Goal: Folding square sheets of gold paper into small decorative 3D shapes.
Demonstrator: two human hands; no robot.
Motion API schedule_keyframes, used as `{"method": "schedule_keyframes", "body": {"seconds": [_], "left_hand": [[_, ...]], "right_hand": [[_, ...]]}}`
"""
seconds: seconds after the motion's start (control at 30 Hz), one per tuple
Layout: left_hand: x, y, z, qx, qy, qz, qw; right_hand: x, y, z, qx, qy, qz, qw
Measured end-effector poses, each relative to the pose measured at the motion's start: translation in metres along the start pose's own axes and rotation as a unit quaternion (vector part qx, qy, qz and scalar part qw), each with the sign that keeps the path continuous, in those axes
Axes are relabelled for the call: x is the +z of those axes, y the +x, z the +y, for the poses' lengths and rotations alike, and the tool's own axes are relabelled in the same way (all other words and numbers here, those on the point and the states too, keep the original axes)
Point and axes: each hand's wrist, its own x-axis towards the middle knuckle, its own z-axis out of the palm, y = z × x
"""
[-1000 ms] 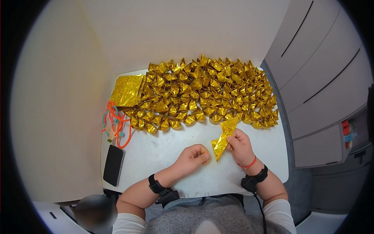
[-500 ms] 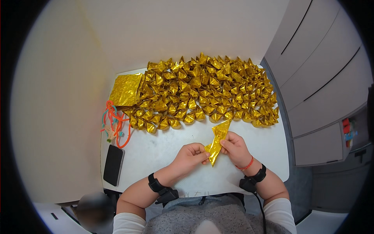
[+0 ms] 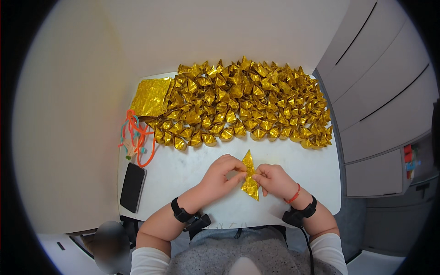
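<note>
A partly folded piece of gold foil paper (image 3: 250, 187) is held above the near part of the white table, its two pointed ends facing away from and toward me. My left hand (image 3: 225, 174) pinches its middle from the left. From the other side, my right hand (image 3: 273, 179) grips the same middle between thumb and fingers. The fingertips hide part of the folds there. Beyond my hands, rows of folded gold foil ingots (image 3: 238, 98) crowd the far half of the table. A stack of flat gold foil sheets (image 3: 152, 97) lies at the far left.
Orange and teal cords (image 3: 136, 137) lie tangled at the left edge. Nearer me is a black phone (image 3: 133, 187). Walls stand behind and left of the white table (image 3: 192, 167); grey cabinets (image 3: 376, 91) are on the right. A blurred round shape (image 3: 109, 247) shows at lower left.
The gold foil paper has turned from a slant to nearly straight away from me. My right hand has come down beside its middle, and my left hand has shifted up to it.
</note>
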Motion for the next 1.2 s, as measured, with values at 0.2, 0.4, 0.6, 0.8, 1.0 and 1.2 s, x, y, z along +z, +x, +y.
{"method": "schedule_keyframes", "body": {"seconds": [0.2, 0.4, 0.6, 0.8, 1.0, 1.2], "left_hand": [[0.012, 0.001, -0.015, 0.053, 0.083, -0.106, 0.989], [0.014, 0.001, -0.012, 0.039, 0.125, -0.11, 0.985], [0.016, 0.001, -0.009, 0.031, 0.141, -0.117, 0.983], [0.016, 0.001, -0.007, 0.023, 0.168, -0.14, 0.976], [0.008, 0.003, 0.0, 0.02, 0.18, -0.174, 0.968], [-0.001, 0.005, 0.002, 0.013, 0.18, -0.216, 0.96]], "right_hand": [[0.008, -0.002, -0.002, -0.05, -0.085, 0.041, 0.994], [-0.004, -0.009, 0.002, -0.094, -0.109, 0.014, 0.989], [-0.004, -0.021, -0.003, -0.252, -0.271, -0.062, 0.927], [-0.002, -0.02, 0.003, -0.287, -0.363, 0.005, 0.886], [-0.006, -0.004, 0.009, -0.351, -0.305, 0.046, 0.884], [0.0, -0.002, 0.01, -0.307, -0.301, 0.081, 0.899]]}}
